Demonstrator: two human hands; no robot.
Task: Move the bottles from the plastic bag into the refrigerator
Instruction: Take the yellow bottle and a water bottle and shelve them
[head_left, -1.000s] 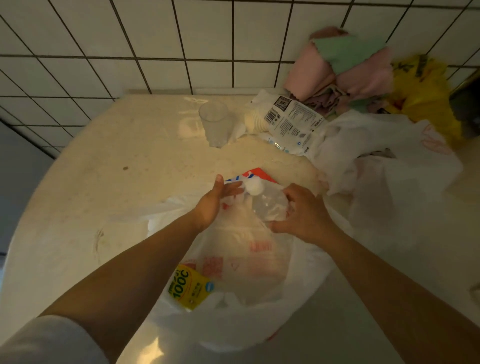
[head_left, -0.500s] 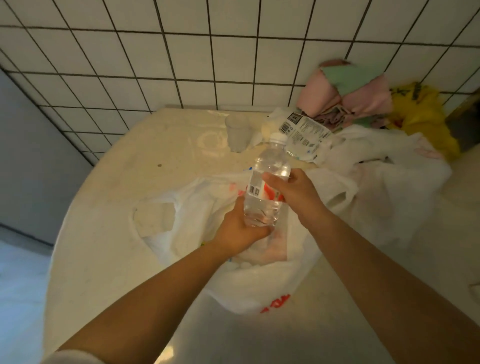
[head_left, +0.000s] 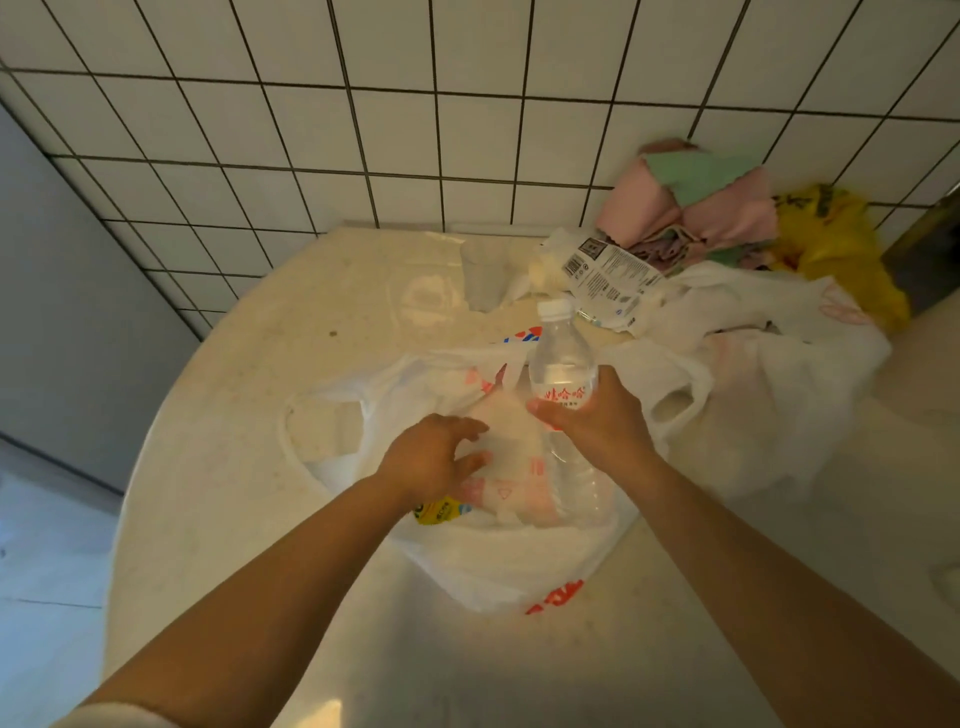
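Note:
My right hand (head_left: 597, 421) grips a clear water bottle (head_left: 558, 358) with a white cap and a red-lettered label, held upright above the white plastic bag (head_left: 498, 566). The bag lies open on the pale counter (head_left: 249, 441). Inside it a second clear bottle (head_left: 576, 483) shows through the film, and a yellow label (head_left: 439, 510) peeks out near my left wrist. My left hand (head_left: 431, 457) hovers over the bag's mouth with fingers spread and loosely bent, holding nothing. No refrigerator is in view.
A clear plastic cup (head_left: 482, 280) stands near the tiled wall. A printed white packet (head_left: 602, 275), another crumpled white bag (head_left: 769, 364), pink and green cloths (head_left: 691, 202) and a yellow bag (head_left: 836, 249) crowd the back right. The counter's rounded edge drops off at left.
My left hand has let go of the bottle's base and dropped toward the bag. My right hand alone holds the bottle, shifted slightly right.

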